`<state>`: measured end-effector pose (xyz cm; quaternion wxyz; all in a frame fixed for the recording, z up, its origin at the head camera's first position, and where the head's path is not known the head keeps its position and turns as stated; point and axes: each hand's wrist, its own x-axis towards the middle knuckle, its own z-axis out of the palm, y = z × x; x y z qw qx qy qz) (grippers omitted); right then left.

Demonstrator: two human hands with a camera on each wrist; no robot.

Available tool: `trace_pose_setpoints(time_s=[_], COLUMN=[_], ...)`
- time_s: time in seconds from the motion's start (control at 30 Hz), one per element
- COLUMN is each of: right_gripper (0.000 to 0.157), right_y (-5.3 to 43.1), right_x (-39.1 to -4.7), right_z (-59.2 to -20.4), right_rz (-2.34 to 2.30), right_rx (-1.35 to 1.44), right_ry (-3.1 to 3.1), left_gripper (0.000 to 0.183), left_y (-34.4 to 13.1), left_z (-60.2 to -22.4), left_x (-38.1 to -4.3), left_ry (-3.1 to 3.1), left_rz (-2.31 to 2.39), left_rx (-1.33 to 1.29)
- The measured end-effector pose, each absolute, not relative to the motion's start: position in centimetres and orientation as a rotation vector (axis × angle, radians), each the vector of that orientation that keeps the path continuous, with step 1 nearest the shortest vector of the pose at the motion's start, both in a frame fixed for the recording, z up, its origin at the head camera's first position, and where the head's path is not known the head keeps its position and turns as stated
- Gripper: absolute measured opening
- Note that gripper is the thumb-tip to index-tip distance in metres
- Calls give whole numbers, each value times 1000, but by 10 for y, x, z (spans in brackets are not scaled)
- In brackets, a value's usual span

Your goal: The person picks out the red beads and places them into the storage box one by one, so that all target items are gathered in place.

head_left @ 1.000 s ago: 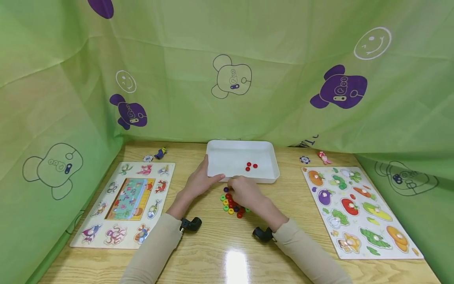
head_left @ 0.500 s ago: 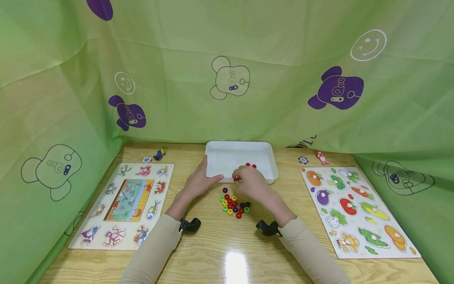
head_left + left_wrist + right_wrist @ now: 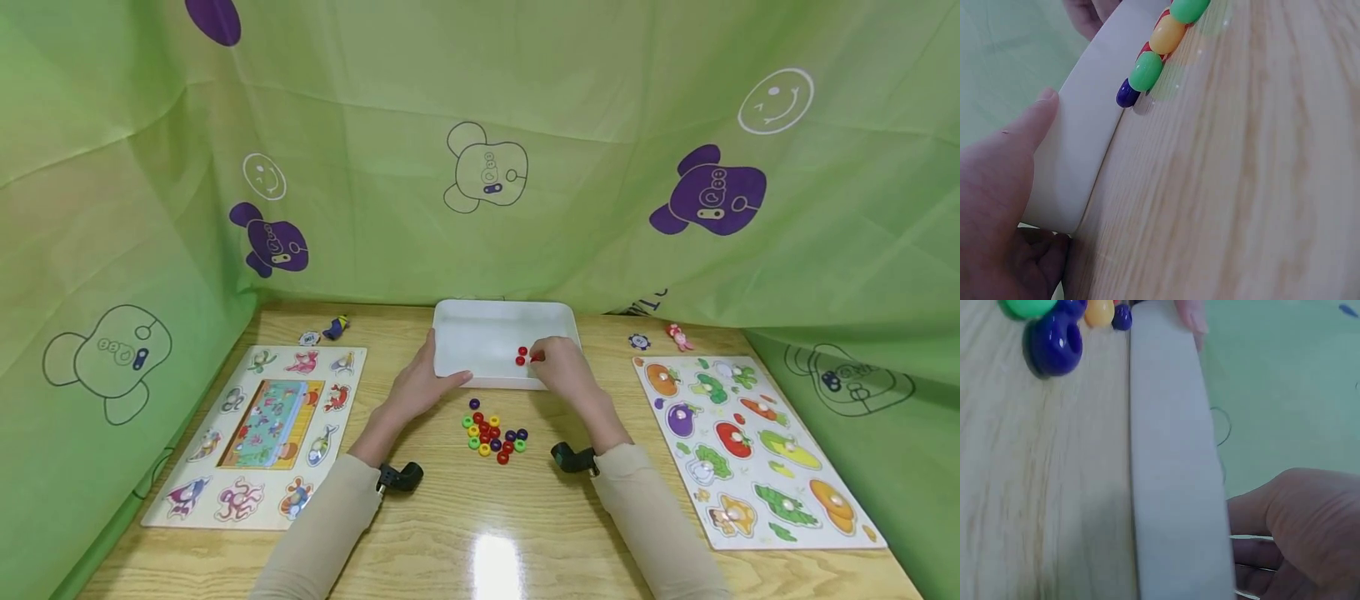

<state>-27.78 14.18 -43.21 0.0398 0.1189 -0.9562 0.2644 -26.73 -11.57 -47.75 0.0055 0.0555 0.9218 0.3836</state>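
The white tray [image 3: 457,382] stands at the back middle of the table. My left hand [image 3: 418,386] holds its left front corner, thumb over the front rim and fingers along the side. Inside the tray, my right hand [image 3: 564,367] reaches over the front wall and pinches a red bead [image 3: 536,358] low near the floor; the fingertips are partly hidden. Two more red beads [image 3: 521,357] lie just left of it. In front of the tray is a loose cluster of red, yellow, green and purple ring beads [image 3: 496,432]. The right wrist view shows a purple bead [image 3: 1054,347] close up.
A sea-animal puzzle board [image 3: 255,437] lies left and a vegetable puzzle board [image 3: 757,450] right. Small figures [image 3: 336,327] and poker chips [image 3: 639,342] sit behind them. A green printed cloth [image 3: 375,208] hangs around the table.
My right hand picked up a red bead from the cluster, lifted it over the front wall and moved right into the tray. The left hand keeps its hold on the corner.
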Motion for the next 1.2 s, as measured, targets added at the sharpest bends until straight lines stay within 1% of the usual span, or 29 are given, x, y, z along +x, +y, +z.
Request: trace_pose_setpoints(time_s=[0.13,0.3,0.5,0.67,0.87,1.07,1.2], right_gripper=[11,6,7,12,19,18,14], right_y=[142,140,140,145,155,150,143], right_x=[-285,-290,-293,-292,-284,-269,-257], right_z=[-442,-450,-455,-453,-440,-423,-415], right_rz=[878,833,801,849,912,896,838], right_rx=[315,228,169,250,366,467,597], right_ry=[-2953,-2974,-2966,-2946,-2867,-2819,-2804], left_gripper=[114,115,115,114,112,112,112], left_y=[-115,-114,-114,-113,-112,-114,-116], left_z=[-480,-481,-481,-480,-478,-479,-480], left_x=[-267,-266,-266,-267,-269,-269,-270], left_ry=[2890,2892,2891,2884,2879,2879,2878], left_rz=[1196,1187,1183,1190,1202,1203,1218], left_rx=[180,173,163,175,180,176,171])
